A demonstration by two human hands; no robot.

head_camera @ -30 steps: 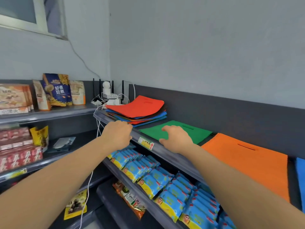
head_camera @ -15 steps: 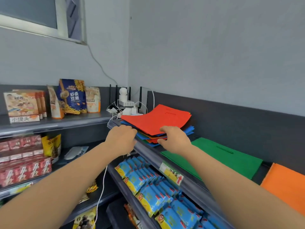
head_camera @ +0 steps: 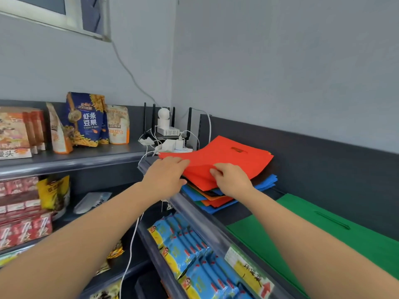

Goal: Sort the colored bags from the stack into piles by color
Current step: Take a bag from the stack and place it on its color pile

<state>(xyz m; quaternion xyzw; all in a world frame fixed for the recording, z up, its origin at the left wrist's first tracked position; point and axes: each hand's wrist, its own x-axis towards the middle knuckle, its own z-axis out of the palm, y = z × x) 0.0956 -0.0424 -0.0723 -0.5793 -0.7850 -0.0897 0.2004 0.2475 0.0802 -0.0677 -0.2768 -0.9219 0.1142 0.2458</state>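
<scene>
A stack of flat colored bags (head_camera: 218,196) lies on the top shelf in the corner, with blue, orange and red layers showing at its edges. The top red bag (head_camera: 233,157) has its near edge lifted off the stack. My left hand (head_camera: 165,176) pinches that edge at its left corner. My right hand (head_camera: 232,180) pinches the same edge further right, thumb on top. A green bag (head_camera: 323,236) lies flat on the shelf to the right of the stack.
A router with antennas, a small white camera (head_camera: 163,119) and chargers with cables sit behind the stack. Snack packets (head_camera: 86,121) stand on the left shelf. Blue snack packs (head_camera: 190,260) fill the shelf below. The dark shelf rail (head_camera: 203,225) runs along the front.
The view has swung left, so the orange bag has left the frame. Both hands moved from the shelf edge onto the stack and took hold of the top red bag's near edge, lifting it.
</scene>
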